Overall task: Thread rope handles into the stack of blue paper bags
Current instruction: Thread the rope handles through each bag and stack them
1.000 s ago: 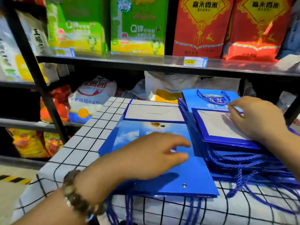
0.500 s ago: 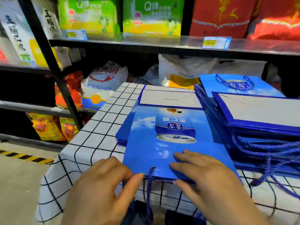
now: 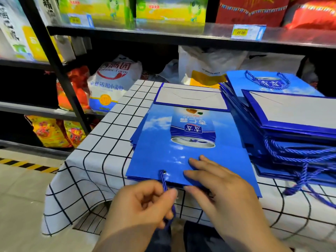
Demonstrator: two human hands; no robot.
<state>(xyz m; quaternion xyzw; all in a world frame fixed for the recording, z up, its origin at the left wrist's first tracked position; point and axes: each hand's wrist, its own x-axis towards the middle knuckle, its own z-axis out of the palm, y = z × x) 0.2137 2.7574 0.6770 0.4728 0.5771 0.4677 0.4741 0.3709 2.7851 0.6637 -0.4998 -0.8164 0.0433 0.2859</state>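
Near edge of checked cloth [image 3: 101, 157]: top blue bag [image 3: 181, 155] flat on its stack, mouth twd person.
L hand [image 3: 145, 202]: pinches blue rope [image 3: 164, 182] just below eyelet [image 3: 164, 172].
R hand [image 3: 223, 193]: fingers straight, presses bag beside eyelet.
R side: roped stack [image 3: 291, 128].

Checked tablecloth [image 3: 101, 151] bearing a near bag stack [image 3: 156, 157] and a right bag stack [image 3: 291, 113], edges seemingly touching.
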